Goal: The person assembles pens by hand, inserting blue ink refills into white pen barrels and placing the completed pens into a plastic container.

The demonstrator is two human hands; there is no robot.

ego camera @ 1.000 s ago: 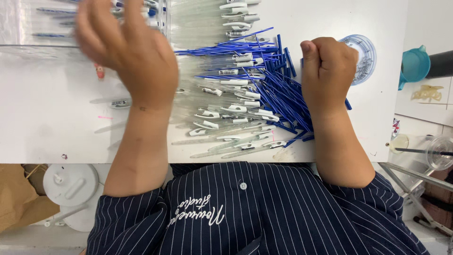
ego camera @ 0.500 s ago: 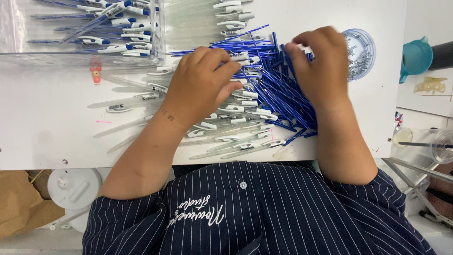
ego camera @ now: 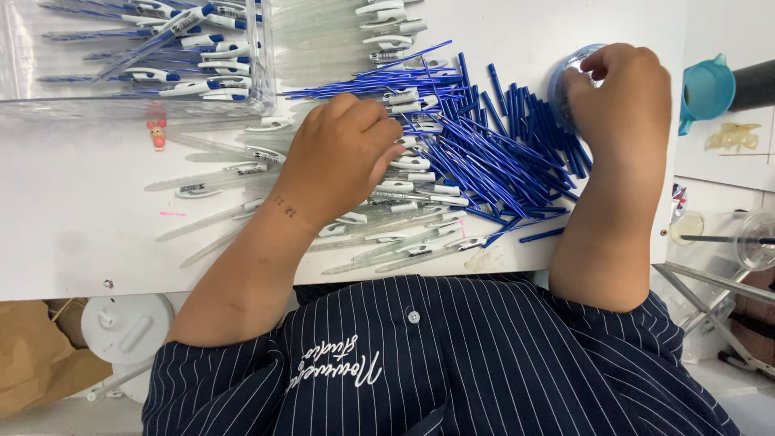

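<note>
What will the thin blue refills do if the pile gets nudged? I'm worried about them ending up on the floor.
The blue refills are thin round rods, so they would probably roll or scatter. They look light, lying loosely criss-crossed. Some already sit near the white table edge, so a push toward the person might well send them off.

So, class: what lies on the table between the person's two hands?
Head view: a heap of blue pen refills fills the stretch between the left hand and right hand.

White table [ego camera: 73,242]: blue refills [ego camera: 500,153], clear pen barrels [ego camera: 387,234], clear tray [ego camera: 129,101].
</note>
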